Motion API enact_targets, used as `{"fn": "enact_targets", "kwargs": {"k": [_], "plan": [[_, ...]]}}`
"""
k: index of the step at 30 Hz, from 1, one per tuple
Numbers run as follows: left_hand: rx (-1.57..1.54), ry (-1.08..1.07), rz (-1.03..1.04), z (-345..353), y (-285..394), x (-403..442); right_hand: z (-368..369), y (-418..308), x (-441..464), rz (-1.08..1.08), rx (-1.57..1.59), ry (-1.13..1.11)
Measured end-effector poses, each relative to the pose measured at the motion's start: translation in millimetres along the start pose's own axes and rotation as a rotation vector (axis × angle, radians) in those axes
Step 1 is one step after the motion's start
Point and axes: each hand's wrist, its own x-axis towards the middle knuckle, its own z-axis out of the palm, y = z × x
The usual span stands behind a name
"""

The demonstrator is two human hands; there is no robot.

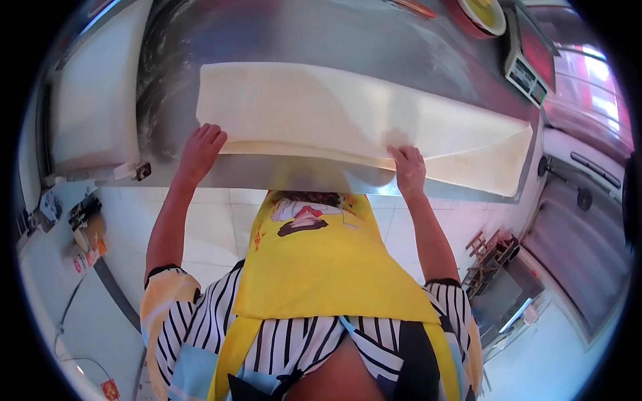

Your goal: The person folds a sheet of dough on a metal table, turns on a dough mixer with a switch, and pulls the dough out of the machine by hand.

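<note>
A long sheet of pale dough (pixel 301 107) lies folded lengthwise across the metal table, with its layers showing along the near edge and at the right end. My left hand (pixel 202 148) is closed on the near left corner of the dough, fingers curled over the edge. Right of the middle, my right hand (pixel 408 168) pinches the same near edge between thumb and fingers. Both hands are at the table's front side, and the dough stays flat on the surface between them.
The metal table (pixel 281 40) has streaks of flour on it. A white machine or board (pixel 100 93) stands at the left. A digital scale (pixel 527 77) and a bowl (pixel 487 15) with yellowish contents are at the far right. My yellow apron (pixel 328 267) is close to the front edge.
</note>
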Motion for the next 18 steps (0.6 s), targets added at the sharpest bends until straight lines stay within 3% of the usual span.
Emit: {"fn": "enact_targets", "kwargs": {"k": [4, 6, 8, 9, 10, 11, 13, 14, 16, 18], "plan": [[-0.104, -0.038, -0.071, 5.9, 12.2, -6.5, 2.0, 20.1, -17.4, -0.048, -0.055, -0.077], [0.139, -0.194, -0.166, 2.3, 24.8, -2.9, -48.2, 12.0, -8.8, -0.016, 0.085, -0.202], [0.11, -0.132, -0.148, -19.9, 74.0, 55.1, -73.3, 74.2, -24.4, 0.024, -0.014, -0.059], [0.099, -0.108, -0.153, -27.0, 105.5, 78.0, -89.6, 116.3, -32.2, 0.176, 0.052, 0.057], [-0.016, -0.007, -0.105, -7.1, 131.8, 104.4, -104.7, 158.8, -39.1, 0.295, 0.031, 0.177], [-0.166, -0.037, -0.091, 1.4, 176.7, 142.1, -113.0, 215.8, -53.8, 0.293, -0.074, 0.329], [-0.266, 0.044, 0.173, 39.1, 266.5, 213.4, -152.1, 311.7, -59.8, 0.385, -0.271, 0.271], [-0.328, -0.108, 0.202, 50.7, 316.8, 249.1, -166.2, 350.2, -56.6, 0.47, -0.348, 0.222], [-0.343, 0.03, 0.341, 89.3, 392.0, 298.8, -188.6, 400.8, -34.6, 0.509, -0.499, 0.156], [-0.228, 0.08, 0.293, 127.7, 438.4, 342.8, -190.0, 468.7, -14.8, 0.392, -0.629, 0.099]]}}
